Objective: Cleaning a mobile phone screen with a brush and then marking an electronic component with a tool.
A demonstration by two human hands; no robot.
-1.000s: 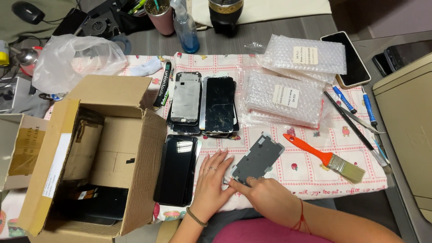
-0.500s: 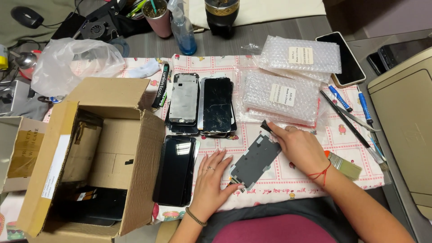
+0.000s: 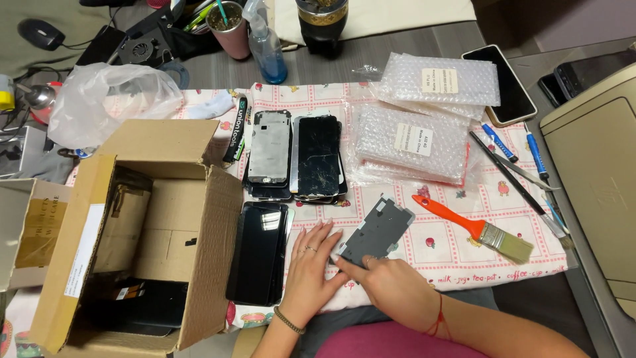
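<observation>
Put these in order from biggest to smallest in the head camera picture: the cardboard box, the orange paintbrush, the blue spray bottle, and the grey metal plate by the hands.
1. cardboard box, by far the biggest.
2. orange paintbrush.
3. grey metal plate, though it looks close to the paintbrush, so that order is unsure.
4. blue spray bottle, but it sits farther from the camera, so it may only look smallest.

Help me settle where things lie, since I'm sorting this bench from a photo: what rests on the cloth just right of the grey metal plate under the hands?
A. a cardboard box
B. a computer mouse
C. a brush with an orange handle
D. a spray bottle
C: the brush with the orange handle lies on the patterned cloth just right of the grey metal plate, which the left hand and right hand both touch.
</observation>
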